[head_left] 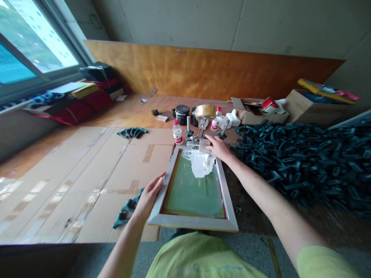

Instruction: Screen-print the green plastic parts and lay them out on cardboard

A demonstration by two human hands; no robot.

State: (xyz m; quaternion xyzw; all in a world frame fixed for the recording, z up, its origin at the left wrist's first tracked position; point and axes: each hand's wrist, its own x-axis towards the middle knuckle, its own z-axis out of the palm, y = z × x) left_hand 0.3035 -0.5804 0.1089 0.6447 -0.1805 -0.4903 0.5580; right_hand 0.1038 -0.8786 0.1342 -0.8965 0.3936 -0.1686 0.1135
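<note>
Our left hand (152, 189) is curling loosely at the left edge of the framed screen (191, 223), which is lying at the table's (130, 106) near side; hidden fingertips are keeping us from telling its grip. Our right hand (219, 147), fingers partly spread, is meeting the blurred scraper (204, 145) above white paste (201, 165); its hold we aren't making out.

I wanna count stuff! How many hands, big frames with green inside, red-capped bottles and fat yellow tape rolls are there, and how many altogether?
Left hand and right hand: 2
Frame with green inside: 1
Red-capped bottles: 2
Yellow tape roll: 1
Total: 6
</note>
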